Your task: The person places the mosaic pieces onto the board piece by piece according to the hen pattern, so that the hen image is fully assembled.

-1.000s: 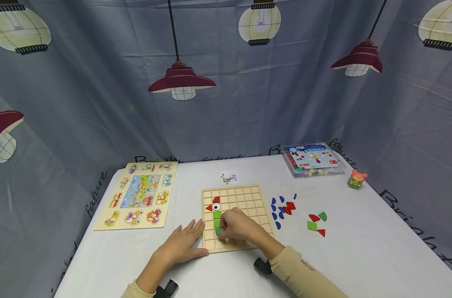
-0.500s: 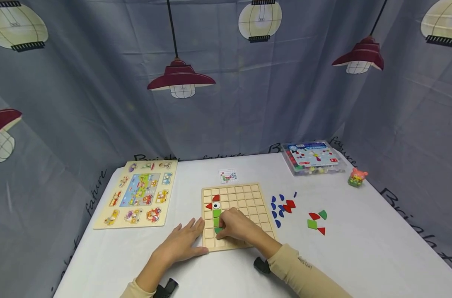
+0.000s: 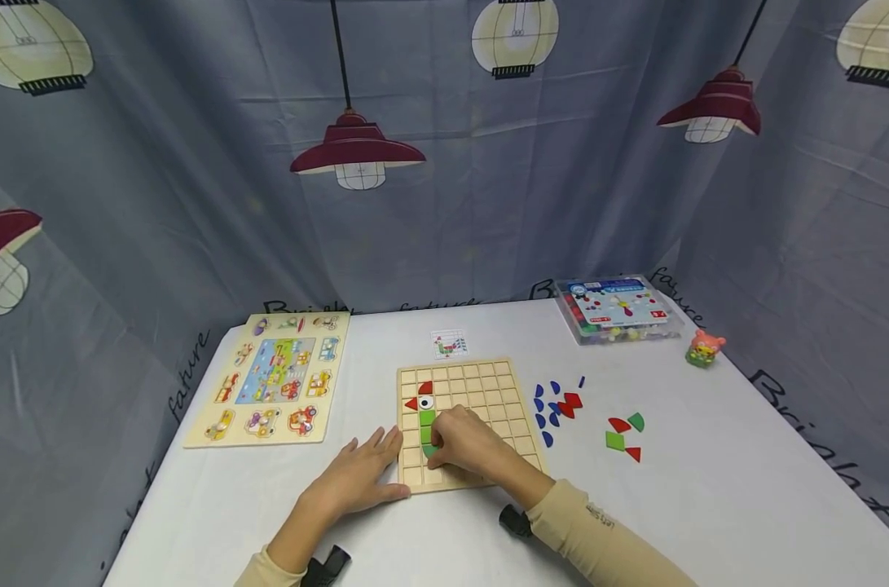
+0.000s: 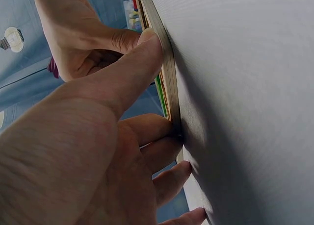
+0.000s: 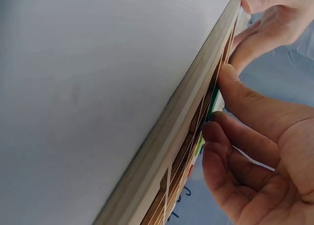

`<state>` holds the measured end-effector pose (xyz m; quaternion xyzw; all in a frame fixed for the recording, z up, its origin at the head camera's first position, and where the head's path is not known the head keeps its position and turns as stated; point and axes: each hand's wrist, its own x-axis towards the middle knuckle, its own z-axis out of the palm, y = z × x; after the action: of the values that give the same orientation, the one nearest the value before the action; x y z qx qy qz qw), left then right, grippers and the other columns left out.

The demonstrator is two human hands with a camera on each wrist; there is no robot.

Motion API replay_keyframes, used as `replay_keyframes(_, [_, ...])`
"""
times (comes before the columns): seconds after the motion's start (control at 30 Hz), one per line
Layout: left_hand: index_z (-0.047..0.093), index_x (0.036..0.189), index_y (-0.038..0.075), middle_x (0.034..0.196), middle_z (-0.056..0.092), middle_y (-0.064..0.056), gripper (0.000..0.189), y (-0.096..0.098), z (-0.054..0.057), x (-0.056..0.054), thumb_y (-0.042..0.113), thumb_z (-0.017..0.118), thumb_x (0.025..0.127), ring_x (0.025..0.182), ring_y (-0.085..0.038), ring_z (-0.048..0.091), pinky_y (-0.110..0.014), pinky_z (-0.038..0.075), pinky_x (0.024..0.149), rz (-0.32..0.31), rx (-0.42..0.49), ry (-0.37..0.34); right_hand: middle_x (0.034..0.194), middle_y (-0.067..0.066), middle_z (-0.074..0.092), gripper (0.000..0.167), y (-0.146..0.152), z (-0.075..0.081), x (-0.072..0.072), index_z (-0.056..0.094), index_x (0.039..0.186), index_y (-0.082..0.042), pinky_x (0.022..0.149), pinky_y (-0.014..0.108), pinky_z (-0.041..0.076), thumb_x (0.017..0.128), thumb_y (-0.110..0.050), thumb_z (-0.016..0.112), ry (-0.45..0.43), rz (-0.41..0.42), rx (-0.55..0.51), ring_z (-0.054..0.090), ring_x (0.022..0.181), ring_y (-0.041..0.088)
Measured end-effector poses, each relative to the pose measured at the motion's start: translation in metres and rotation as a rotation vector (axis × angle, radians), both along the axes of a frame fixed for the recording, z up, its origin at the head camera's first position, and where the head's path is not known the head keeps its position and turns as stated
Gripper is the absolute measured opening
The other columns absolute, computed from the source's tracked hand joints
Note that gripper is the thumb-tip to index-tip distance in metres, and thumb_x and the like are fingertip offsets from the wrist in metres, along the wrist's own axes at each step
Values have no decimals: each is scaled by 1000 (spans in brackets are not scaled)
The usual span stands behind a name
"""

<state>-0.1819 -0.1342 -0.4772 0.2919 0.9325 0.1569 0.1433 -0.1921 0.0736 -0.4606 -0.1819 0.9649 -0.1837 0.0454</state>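
A wooden grid board (image 3: 481, 391) lies flat on the table. Down its left part run a red quarter-circle (image 3: 425, 387), a red triangle (image 3: 411, 403), a white tile with a black eye dot (image 3: 425, 403) and light green square tiles (image 3: 426, 419). My right hand (image 3: 464, 440) is over the board, thumb and index finger pinching a dark green rounded piece (image 3: 429, 450) just below the green squares; the hand partly covers it. Spread out beside the board, my left hand (image 3: 359, 473) touches its left edge with thumb and fingertips, as the left wrist view also shows.
Blue half-circles (image 3: 539, 405) and red pieces (image 3: 566, 409) lie right of the board, then a loose light green diamond (image 3: 615, 441). A picture card (image 3: 449, 344) is behind the board. A picture puzzle (image 3: 268, 383), a clear plastic box (image 3: 620, 311) and a small toy figure (image 3: 704, 349) stand around.
My right fingers have shifted very slightly at the dark green piece, which stays below the green squares. The left hand keeps its place at the board's edge.
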Motion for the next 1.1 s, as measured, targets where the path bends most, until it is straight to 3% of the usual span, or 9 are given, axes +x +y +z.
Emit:
replay_keyframes(0.5, [38, 149, 4, 157, 36, -11, 86, 1, 1, 0, 54, 66, 85, 147, -37, 30, -62, 23, 116, 7, 11, -6, 59, -9, 58, 24, 2, 0, 1, 73, 73, -10, 48, 15, 40, 66, -26, 89, 16, -27, -2, 45, 53, 2])
replay_keyframes(0.7, [38, 149, 4, 156, 37, -12, 87, 2, 0, 0, 55, 67, 84, 147, -36, 30, -62, 24, 117, 11, 9, -9, 65, -8, 61, 23, 8, 3, 1, 72, 77, -11, 53, 16, 43, 69, -24, 88, -62, -57, -58, 48, 57, 3])
replay_keyframes(0.87, [39, 148, 4, 156, 37, -12, 86, 2, -2, 0, 55, 67, 84, 146, -36, 31, -62, 24, 117, 15, 4, 0, 67, -8, 59, 19, 19, 7, -3, 71, 84, -10, 56, 17, 45, 71, -15, 85, -128, -37, -143, 51, 61, 4])
replay_keyframes(1.1, [40, 148, 4, 156, 37, -12, 87, 2, -1, 2, 55, 68, 83, 146, -37, 30, -62, 24, 116, 25, 10, -3, 72, -7, 61, 20, 38, 7, -3, 70, 87, -10, 61, 18, 47, 70, -4, 79, -163, -14, -179, 53, 67, 5])
